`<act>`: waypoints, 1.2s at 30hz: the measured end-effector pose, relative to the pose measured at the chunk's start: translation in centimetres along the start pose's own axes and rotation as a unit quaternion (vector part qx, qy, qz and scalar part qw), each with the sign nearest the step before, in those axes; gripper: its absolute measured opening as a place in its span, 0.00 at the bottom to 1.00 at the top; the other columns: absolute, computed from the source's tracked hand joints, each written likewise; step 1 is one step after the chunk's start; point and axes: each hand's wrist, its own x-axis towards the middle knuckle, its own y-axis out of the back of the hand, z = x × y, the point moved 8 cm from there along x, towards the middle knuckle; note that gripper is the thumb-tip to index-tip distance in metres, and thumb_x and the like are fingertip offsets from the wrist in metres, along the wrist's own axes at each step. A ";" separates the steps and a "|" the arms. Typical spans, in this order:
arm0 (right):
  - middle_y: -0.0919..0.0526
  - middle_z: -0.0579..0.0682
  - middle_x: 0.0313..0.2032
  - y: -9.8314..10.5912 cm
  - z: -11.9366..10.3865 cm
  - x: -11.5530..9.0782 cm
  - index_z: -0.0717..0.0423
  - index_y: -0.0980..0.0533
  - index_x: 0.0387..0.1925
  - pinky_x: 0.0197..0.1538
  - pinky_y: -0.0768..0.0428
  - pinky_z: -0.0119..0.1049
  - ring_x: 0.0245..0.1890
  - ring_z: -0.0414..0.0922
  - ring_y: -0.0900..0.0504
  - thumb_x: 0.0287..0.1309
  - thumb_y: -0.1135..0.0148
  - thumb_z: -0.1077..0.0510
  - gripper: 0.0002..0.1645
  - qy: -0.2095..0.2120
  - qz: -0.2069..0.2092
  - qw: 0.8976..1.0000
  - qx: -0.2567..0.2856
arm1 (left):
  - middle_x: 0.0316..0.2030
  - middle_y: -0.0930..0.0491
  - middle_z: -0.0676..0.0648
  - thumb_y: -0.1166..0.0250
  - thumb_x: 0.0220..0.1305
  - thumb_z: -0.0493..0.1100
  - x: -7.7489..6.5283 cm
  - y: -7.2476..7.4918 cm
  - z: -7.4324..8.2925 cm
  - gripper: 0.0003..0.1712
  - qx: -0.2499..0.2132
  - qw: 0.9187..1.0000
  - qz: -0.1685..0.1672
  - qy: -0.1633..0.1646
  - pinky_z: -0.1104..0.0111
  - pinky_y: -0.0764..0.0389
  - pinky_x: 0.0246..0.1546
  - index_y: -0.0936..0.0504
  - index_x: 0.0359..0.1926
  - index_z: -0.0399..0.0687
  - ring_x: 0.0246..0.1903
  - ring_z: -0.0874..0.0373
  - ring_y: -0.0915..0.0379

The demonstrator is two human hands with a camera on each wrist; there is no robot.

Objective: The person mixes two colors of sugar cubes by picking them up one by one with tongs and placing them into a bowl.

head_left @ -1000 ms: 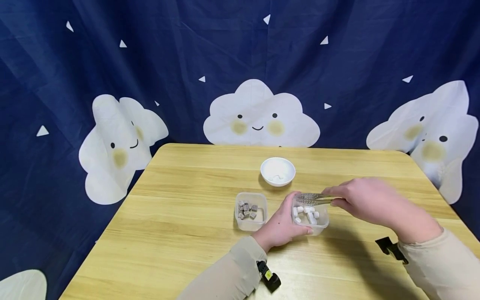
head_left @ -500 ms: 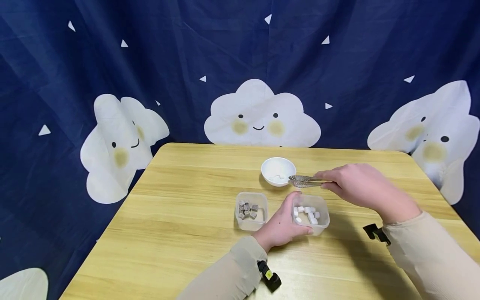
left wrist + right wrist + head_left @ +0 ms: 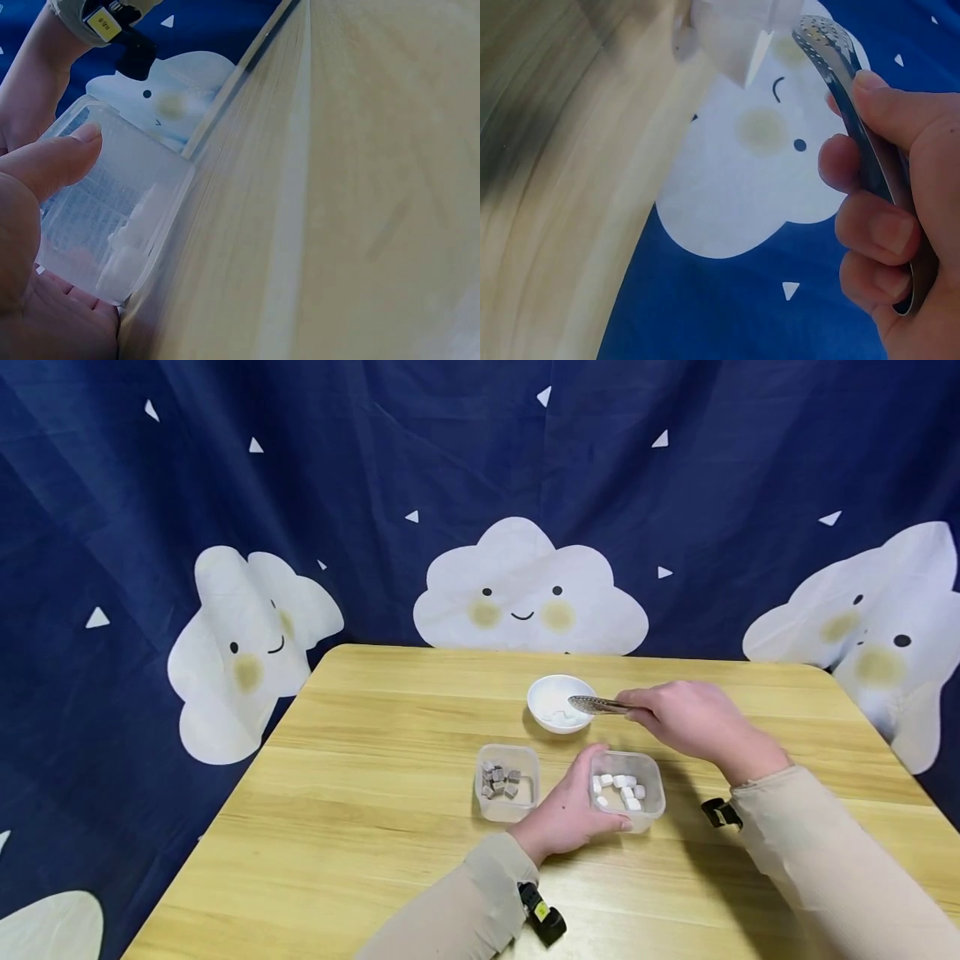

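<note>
My left hand (image 3: pixel 562 814) grips a clear plastic container (image 3: pixel 656 787) from its left side, thumb along the front wall. Several white cube-like pieces (image 3: pixel 628 797) lie inside it; through the wall in the left wrist view, the white pieces (image 3: pixel 131 259) look blurred. With fingers curled round the handle, my right hand (image 3: pixel 690 722) holds metal tongs (image 3: pixel 603 706). The perforated heads of the tongs (image 3: pixel 825 41) overlap the right rim of a white bowl (image 3: pixel 542 692). White pieces (image 3: pixel 558 717) lie at the bowl's bottom. I cannot tell whether the tongs pinch a piece.
Left of my left hand stands a second clear container (image 3: pixel 507 749) with several grey cubes (image 3: pixel 498 782). Everything sits on a wooden table (image 3: pixel 360 793). A blue curtain (image 3: pixel 360 460) printed with clouds hangs behind its far edge.
My right hand has moved the tongs from over the white pieces' container up and left to the bowl. My left hand still holds the container in place.
</note>
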 end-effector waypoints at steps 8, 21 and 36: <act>0.12 0.42 0.35 -0.3 0.1 -0.2 0.44 0.15 0.49 0.25 0.23 0.51 0.30 0.47 0.14 0.63 0.31 0.54 0.13 0.001 -0.001 1.000 -0.006 | 0.63 0.32 0.57 0.18 0.49 0.43 0.0 -0.2 0.0 0.62 0.013 1.000 -0.001 0.001 0.66 0.36 0.65 0.48 0.77 0.59 0.59 0.64 0.33; 0.13 0.43 0.34 1.2 -0.5 -1.5 0.45 0.16 0.49 0.29 0.21 0.52 0.31 0.47 0.15 0.61 0.30 0.55 0.14 -0.003 -0.023 1.000 -0.003 | 0.61 0.31 0.57 0.18 0.50 0.44 0.0 -0.3 0.1 0.60 0.018 1.000 -0.003 -0.007 0.66 0.34 0.64 0.48 0.77 0.59 0.58 0.64 0.32; 0.13 0.42 0.33 3.1 -0.9 -3.9 0.44 0.16 0.53 0.23 0.24 0.47 0.25 0.39 0.19 0.60 0.29 0.52 0.18 0.008 -0.020 1.000 -0.008 | 0.61 0.31 0.57 0.19 0.51 0.45 0.0 -0.1 0.0 0.60 0.021 1.000 -0.005 -0.008 0.66 0.34 0.63 0.48 0.76 0.63 0.56 0.63 0.30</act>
